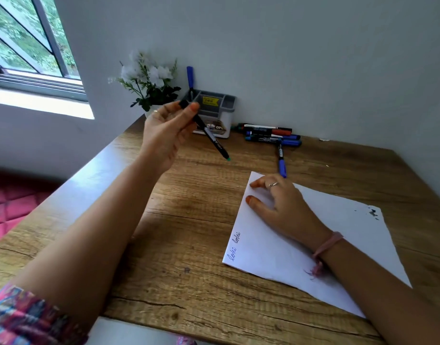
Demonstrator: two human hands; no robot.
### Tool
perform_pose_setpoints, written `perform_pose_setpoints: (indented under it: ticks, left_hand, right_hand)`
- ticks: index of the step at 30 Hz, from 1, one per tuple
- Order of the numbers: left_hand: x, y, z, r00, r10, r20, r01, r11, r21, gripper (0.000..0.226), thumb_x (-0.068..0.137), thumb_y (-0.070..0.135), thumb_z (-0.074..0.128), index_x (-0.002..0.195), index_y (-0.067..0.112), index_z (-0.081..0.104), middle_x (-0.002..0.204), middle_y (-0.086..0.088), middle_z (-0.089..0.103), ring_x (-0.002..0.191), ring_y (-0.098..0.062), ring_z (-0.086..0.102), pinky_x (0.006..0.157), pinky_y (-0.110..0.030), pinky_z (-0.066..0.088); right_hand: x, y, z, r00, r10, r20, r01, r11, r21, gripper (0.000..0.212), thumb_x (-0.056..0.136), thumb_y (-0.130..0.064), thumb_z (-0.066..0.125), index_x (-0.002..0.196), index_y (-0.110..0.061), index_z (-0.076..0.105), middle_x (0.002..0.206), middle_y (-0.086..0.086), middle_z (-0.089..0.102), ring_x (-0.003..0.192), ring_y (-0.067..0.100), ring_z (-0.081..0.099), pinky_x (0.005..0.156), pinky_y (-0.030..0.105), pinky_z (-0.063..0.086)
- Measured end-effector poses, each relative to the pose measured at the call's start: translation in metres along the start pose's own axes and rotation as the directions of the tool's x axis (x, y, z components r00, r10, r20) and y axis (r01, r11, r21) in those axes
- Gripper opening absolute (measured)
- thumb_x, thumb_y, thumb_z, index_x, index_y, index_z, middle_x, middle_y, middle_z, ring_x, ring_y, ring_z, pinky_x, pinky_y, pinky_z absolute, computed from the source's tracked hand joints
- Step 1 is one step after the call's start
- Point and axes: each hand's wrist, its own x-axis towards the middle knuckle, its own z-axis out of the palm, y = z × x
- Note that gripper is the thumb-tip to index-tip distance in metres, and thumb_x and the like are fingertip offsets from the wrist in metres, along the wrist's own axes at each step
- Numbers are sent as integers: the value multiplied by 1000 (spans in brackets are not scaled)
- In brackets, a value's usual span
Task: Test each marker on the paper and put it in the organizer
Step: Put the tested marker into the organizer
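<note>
From my head camera, my left hand (pixel 168 125) is raised at upper centre, fingers and thumb pinching a black marker (pixel 206 131), its green tip pointing down-right above the table (pixel 184 220). My right hand (pixel 276 202) lies flat, fingers relaxed, on the paper (pixel 338 235), lower right. Blue writing there reads "loki loki". The organizer (pixel 214 113) by the wall shows "OP". Loose markers (pixel 271 135) lie to its right.
</note>
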Motion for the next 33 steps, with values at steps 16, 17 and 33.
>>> perform_pose_setpoints:
  ticks: [16,17,33]
  left_hand:
    - [139,52,17,807,590,-42,-378,569,731,30,83,14,68,110,14,54,84,-3,69,69,-7,65,67,-16,53]
    - [150,50,17,816,576,-42,-359,563,745,26,84,13,66,108,13,57,81,-1,68,67,-7,63,67,-18,54]
    - [210,23,11,907,419,46,-237,415,878,20,79,2,69,98,2,64,83,-14,66,59,-14,60,63,-27,56]
  right_hand:
    - [-2,-5,2,1000,-8,-7,8,1000,-18,32,89,-45,52,117,-28,56,121,-14,53,112,2,46,99,21,38]
    - [-2,-5,2,1000,-8,-7,8,1000,-17,31,89,-45,52,117,-30,55,120,-17,52,112,1,46,99,19,37]
    - [2,-3,4,996,46,75,-41,997,-64,43,87,-60,39,124,-40,48,122,-33,34,116,-7,36,91,6,22]
